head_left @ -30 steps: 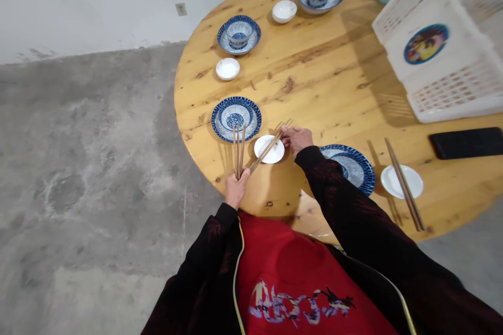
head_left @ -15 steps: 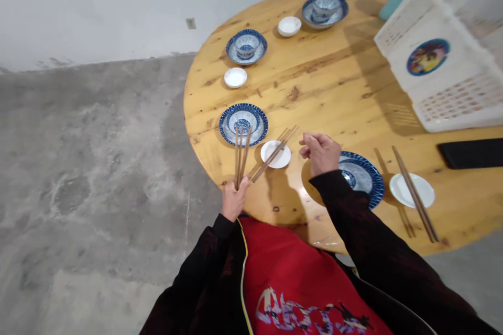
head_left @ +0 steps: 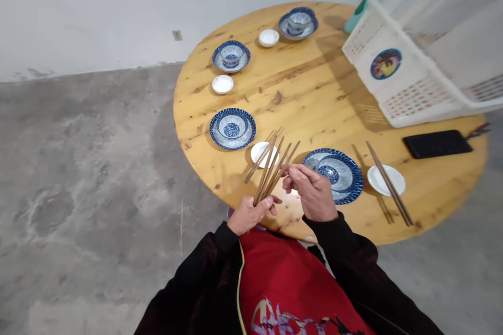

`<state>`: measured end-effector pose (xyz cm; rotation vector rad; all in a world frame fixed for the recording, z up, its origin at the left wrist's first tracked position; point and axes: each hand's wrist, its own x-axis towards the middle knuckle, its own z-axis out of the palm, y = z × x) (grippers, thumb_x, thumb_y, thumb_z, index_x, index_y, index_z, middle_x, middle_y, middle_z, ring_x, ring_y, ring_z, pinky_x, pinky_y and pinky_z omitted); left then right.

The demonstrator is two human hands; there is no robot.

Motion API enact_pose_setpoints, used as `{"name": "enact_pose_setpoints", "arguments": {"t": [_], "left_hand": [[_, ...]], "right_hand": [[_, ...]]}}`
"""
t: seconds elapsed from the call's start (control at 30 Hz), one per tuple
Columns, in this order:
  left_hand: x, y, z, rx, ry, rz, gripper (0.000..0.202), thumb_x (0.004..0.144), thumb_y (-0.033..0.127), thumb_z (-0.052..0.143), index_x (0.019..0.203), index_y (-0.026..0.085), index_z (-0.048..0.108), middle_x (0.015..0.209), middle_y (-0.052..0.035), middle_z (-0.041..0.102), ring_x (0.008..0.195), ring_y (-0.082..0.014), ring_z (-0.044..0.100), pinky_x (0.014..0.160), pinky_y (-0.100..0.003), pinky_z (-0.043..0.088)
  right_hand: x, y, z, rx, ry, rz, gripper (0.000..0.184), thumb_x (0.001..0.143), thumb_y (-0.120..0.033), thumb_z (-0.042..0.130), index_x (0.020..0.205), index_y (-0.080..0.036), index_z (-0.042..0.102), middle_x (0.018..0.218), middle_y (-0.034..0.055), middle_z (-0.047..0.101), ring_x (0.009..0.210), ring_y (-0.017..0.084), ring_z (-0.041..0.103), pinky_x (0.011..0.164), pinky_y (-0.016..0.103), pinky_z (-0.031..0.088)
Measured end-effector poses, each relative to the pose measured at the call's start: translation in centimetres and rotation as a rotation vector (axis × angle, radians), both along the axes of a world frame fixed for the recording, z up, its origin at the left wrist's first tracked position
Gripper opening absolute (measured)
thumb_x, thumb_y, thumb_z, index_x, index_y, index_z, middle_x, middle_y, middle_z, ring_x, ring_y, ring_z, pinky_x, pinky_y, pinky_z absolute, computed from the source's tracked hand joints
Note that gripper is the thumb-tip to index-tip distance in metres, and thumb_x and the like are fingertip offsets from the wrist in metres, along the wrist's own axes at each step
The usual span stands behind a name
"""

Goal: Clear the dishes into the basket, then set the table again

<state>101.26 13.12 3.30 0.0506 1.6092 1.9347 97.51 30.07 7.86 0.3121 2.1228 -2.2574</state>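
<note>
My left hand (head_left: 251, 213) is closed round a bundle of brown chopsticks (head_left: 275, 170) that fans up and to the right over the near edge of the round wooden table (head_left: 314, 89). My right hand (head_left: 310, 188) is beside it, fingers pinching one of those chopsticks. Another pair of chopsticks (head_left: 251, 169) lies across a small white saucer (head_left: 264, 154) just beyond my hands. A blue-patterned plate with a bowl (head_left: 232, 127) is to the left of the saucer, and a second blue plate (head_left: 334, 174) is to the right of my right hand.
Farther right, a white saucer (head_left: 385, 180) carries a chopstick pair (head_left: 389, 183). A black phone (head_left: 437, 143) and a white plastic crate (head_left: 424, 47) stand at the right. Two more blue bowl sets (head_left: 231, 55) (head_left: 298, 22) with small white saucers (head_left: 222, 84) sit at the far side. Grey concrete floor lies left.
My left hand swung its chopsticks from pointing straight ahead to leaning right, toward my right hand. My right hand left the pair on the saucer, drew back and took hold of the bundle.
</note>
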Motion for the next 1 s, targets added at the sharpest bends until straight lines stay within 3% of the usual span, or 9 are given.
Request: {"name": "enact_pose_setpoints", "arguments": {"t": [0.17,0.33,0.47,0.6,0.73,0.87,1.0], "left_hand": [[1.4,1.4,0.4,0.022,-0.027,0.02,0.064,0.09,0.071,0.055,0.104,0.011,0.075,0.069,-0.0014,0.06,0.045,-0.0044,0.032,0.045,-0.024,0.021],[2.7,3.0,1.4,0.044,-0.06,0.006,0.071,0.086,0.075,0.058,0.109,0.01,0.075,0.072,-0.0021,0.062,0.044,-0.0027,0.03,0.044,-0.023,0.021],[3.6,4.1,2.3,0.033,-0.076,-0.059,0.07,0.086,0.073,0.058,0.109,0.009,0.074,0.071,-0.0016,0.062,0.042,-0.002,0.03,0.042,-0.022,0.022],[4.6,5.0,2.8,-0.026,-0.02,-0.108,0.069,0.089,0.074,0.052,0.099,0.01,0.075,0.065,-0.0017,0.062,0.042,-0.0035,0.034,0.044,-0.021,0.029],[5.4,5.3,3.2,-0.06,0.012,-0.158,0.067,0.092,0.072,0.049,0.101,0.011,0.075,0.068,-0.0033,0.066,0.04,-0.0041,0.038,0.044,-0.021,0.033],[6.3,5.3,3.4,-0.064,-0.01,-0.248,0.068,0.092,0.071,0.051,0.112,0.01,0.073,0.07,-0.0031,0.068,0.041,-0.0046,0.04,0.044,-0.021,0.033],[7.3,5.0,3.1,-0.011,-0.064,-0.278,0.074,0.088,0.075,0.054,0.11,0.008,0.073,0.075,-0.0069,0.07,0.042,-0.0042,0.037,0.042,-0.022,0.033]], "right_hand": [[0.8,1.0,1.1,-0.018,0.107,0.077,0.03,0.091,-0.051,0.068,0.088,-0.021,0.073,0.073,0.0025,0.065,0.065,0.015,0.059,0.059,0.029,0.049],[2.2,2.7,0.4,-0.009,0.105,0.124,0.024,0.091,-0.045,0.07,0.092,-0.022,0.074,0.07,0.0008,0.065,0.063,0.015,0.057,0.058,0.028,0.048],[3.5,4.2,-0.1,-0.072,0.073,0.09,0.025,0.086,-0.045,0.073,0.082,-0.02,0.072,0.063,-0.0005,0.061,0.056,0.013,0.053,0.05,0.025,0.045],[4.6,5.1,0.2,-0.142,0.04,0.037,0.026,0.082,-0.045,0.074,0.077,-0.02,0.07,0.058,-0.0015,0.057,0.053,0.012,0.052,0.047,0.023,0.042],[5.3,5.6,0.5,-0.227,0.009,0.004,0.024,0.079,-0.043,0.074,0.085,-0.02,0.073,0.07,0.0004,0.066,0.051,0.01,0.051,0.044,0.023,0.04],[5.9,6.3,0.5,-0.273,0.0,0.116,0.032,0.075,-0.045,0.075,0.095,-0.02,0.075,0.086,0.0054,0.074,0.05,0.009,0.047,0.042,0.023,0.038],[6.6,6.8,0.3,-0.291,0.015,0.178,0.033,0.07,-0.049,0.082,0.081,-0.019,0.076,0.077,0.0057,0.072,0.049,0.009,0.048,0.041,0.023,0.038]]}}
